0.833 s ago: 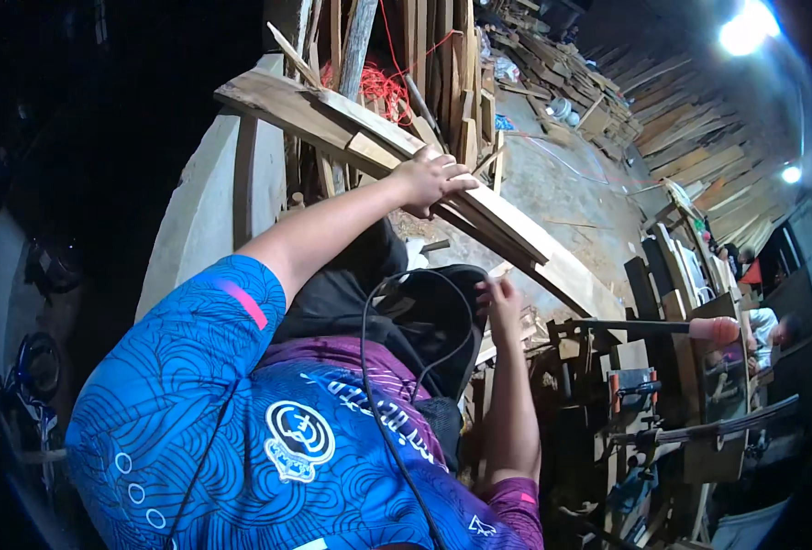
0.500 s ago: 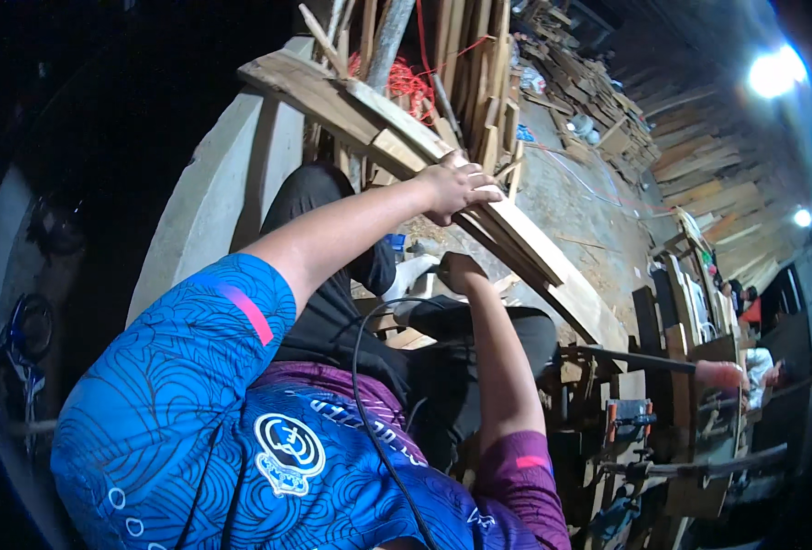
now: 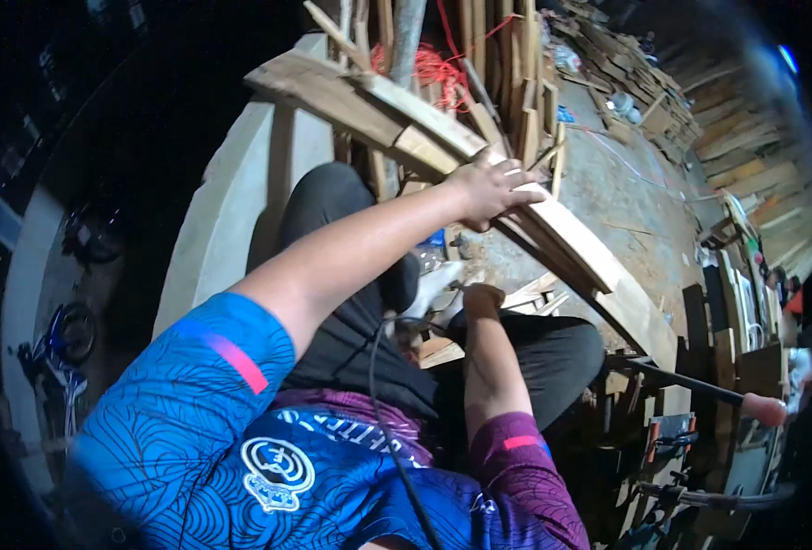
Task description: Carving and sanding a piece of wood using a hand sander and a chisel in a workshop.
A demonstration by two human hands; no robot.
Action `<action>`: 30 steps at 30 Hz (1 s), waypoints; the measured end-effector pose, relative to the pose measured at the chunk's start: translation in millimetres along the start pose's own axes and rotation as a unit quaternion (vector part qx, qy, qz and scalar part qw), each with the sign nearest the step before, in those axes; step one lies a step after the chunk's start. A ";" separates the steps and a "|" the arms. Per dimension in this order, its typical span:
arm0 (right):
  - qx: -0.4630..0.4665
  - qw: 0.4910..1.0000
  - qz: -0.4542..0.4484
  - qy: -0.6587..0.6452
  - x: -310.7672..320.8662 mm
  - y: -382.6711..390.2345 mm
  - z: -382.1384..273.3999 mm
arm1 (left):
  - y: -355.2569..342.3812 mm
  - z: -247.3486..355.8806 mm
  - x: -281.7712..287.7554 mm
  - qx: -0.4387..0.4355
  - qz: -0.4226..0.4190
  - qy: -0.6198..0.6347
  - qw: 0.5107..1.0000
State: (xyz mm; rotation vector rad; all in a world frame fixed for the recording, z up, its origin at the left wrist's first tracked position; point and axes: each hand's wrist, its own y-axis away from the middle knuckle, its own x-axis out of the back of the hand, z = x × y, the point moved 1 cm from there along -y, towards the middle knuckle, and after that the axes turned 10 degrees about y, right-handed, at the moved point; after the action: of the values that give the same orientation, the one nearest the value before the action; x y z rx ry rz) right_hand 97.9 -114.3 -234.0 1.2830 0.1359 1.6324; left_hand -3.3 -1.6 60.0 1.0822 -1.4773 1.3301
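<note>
Several long wooden boards (image 3: 566,229), lying together as a stack, slant from the upper left down to the right in front of me. My left hand (image 3: 497,188) lies across the middle of this stack, its fingers spread and curled over the far edge. Lower down, between the boards and my bent right leg (image 3: 552,353), is my right hand (image 3: 482,298). Its wrist is bent and its fingers point down out of sight, so what they hold, if anything, is hidden. A dark cable (image 3: 375,376) hangs down over my shirt.
A pale concrete slab (image 3: 218,192) stands left, under the boards' far end. Upright timber and tangled red cord (image 3: 438,73) are behind. A dark bar with a reddish handle (image 3: 763,410) juts out at the right, above clamps (image 3: 672,435). Wood piles (image 3: 626,69) line the far floor.
The view has shifted, so the scene sits further right. My right hand has drawn back a little toward my body. My left hand keeps its place on the boards.
</note>
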 end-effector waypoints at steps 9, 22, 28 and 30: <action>0.040 0.964 0.090 -0.246 18.3 126.4 109.6 | 0.1 -0.9 6.7 -0.006 -0.044 0.003 0.999; 0.058 0.964 0.135 -0.223 14.4 137.2 123.1 | 1.7 -6.2 22.6 -0.035 -0.040 0.047 0.997; 0.023 0.967 0.048 -0.250 11.9 178.4 121.4 | 5.7 -14.7 19.3 -0.051 -0.006 0.090 0.995; -0.017 0.961 0.070 -0.268 1.8 196.7 117.7 | 5.9 -13.9 16.9 -0.055 0.012 0.084 0.995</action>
State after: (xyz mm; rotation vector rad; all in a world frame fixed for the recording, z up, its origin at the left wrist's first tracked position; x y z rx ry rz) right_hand 66.6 -262.2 -61.5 1.6913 -0.3199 1.3369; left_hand -12.8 11.7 75.7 0.8631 -1.4257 1.3069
